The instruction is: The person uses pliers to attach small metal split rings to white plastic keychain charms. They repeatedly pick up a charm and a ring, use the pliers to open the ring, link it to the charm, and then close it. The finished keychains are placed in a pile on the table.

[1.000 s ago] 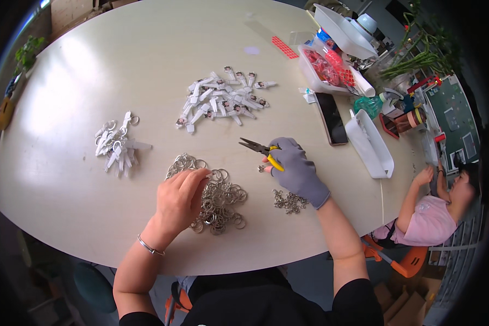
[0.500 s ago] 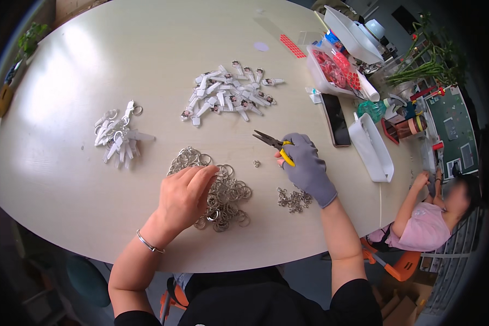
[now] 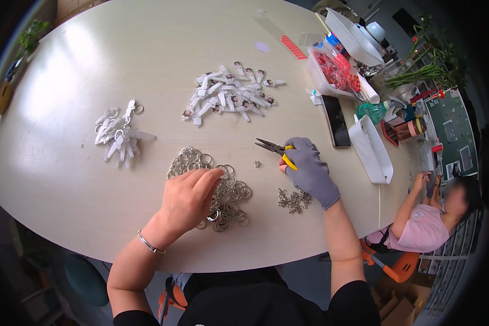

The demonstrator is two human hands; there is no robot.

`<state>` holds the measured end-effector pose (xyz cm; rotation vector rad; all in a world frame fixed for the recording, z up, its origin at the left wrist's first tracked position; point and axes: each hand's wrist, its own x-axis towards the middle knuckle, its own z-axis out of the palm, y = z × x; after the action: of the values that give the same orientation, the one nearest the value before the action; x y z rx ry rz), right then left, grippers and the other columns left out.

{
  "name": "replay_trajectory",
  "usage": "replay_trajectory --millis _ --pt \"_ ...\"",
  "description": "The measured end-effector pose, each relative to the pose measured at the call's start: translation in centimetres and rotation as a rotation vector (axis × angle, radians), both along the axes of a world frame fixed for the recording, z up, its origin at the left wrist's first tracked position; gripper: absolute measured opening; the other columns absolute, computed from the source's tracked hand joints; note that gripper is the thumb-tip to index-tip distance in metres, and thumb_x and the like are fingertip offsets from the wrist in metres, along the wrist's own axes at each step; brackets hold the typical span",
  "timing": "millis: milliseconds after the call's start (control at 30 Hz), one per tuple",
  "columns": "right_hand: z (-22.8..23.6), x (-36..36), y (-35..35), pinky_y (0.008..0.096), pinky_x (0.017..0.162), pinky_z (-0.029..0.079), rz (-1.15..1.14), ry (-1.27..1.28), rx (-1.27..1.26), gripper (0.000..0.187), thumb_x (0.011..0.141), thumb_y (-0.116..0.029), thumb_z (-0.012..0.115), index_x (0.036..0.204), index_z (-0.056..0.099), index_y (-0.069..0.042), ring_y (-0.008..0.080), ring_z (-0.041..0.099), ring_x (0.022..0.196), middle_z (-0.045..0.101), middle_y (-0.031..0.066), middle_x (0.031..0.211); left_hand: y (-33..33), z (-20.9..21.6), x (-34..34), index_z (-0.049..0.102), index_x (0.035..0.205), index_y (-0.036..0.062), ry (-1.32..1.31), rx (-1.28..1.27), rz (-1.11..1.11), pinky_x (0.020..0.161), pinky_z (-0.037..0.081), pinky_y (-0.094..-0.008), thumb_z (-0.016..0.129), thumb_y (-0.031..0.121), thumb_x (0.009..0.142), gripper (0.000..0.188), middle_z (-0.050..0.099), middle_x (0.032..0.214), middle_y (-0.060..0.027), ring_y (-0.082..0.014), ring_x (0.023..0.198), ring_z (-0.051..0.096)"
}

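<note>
My bare left hand (image 3: 187, 196) hovers over a heap of metal key rings (image 3: 231, 195), its fingertips pinched together. What lies between them, if anything, is too small to make out. In my gloved right hand (image 3: 308, 169) is a pair of needle-nose pliers (image 3: 271, 146) with yellow handles, the jaws pointing left and slightly apart. Below that hand lies a small pile of metal connector links (image 3: 294, 200); a tiny cluster of links (image 3: 256, 164) sits alone left of the glove. Farther off are white plastic clip-shaped pieces (image 3: 223, 98) with small printed pictures.
Finished-looking white keychains (image 3: 119, 133) with rings lie at left. On the right are a phone (image 3: 337, 122), a white tray (image 3: 372, 149) and a clear box of red items (image 3: 331, 70). Another person (image 3: 424, 223) in pink sits at far right.
My right hand and the pliers have shifted slightly down and to the right. The left hand has barely moved, its pinch still above the rings.
</note>
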<state>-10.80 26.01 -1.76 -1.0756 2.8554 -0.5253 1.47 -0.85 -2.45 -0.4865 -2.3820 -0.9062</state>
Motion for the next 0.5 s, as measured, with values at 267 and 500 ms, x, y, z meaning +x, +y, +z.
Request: replay_trajectory --millis 267,500 --pt "1.7 0.6 -2.0 0.0370 0.085 0.043 -0.023 -0.066 -0.001 0.012 0.073 -0.007 0.074 0.078 0.064 -0.004 0.0281 0.053 0.099 0.057 0.0103 0.101 0.5 0.7 0.4 0.059 0.102 0.0011 -0.124 0.188 -0.066 0.055 0.051 -0.0334 0.062 0.000 0.087 0.015 0.064 0.077 -0.0110 -0.0245 0.066 0.065" --pt "5.0 4.6 -6.9 0.0250 0.071 0.042 -0.064 -0.845 -0.680 0.010 0.082 -0.007 0.070 0.081 0.063 0.001 0.0089 0.052 0.081 0.057 0.0027 0.100 0.9 1.9 1.4 0.051 0.110 -0.0006 -0.627 0.669 -0.112 0.056 0.049 -0.0258 0.050 0.000 0.095 0.015 0.065 0.079 -0.0065 -0.0102 0.063 0.061"
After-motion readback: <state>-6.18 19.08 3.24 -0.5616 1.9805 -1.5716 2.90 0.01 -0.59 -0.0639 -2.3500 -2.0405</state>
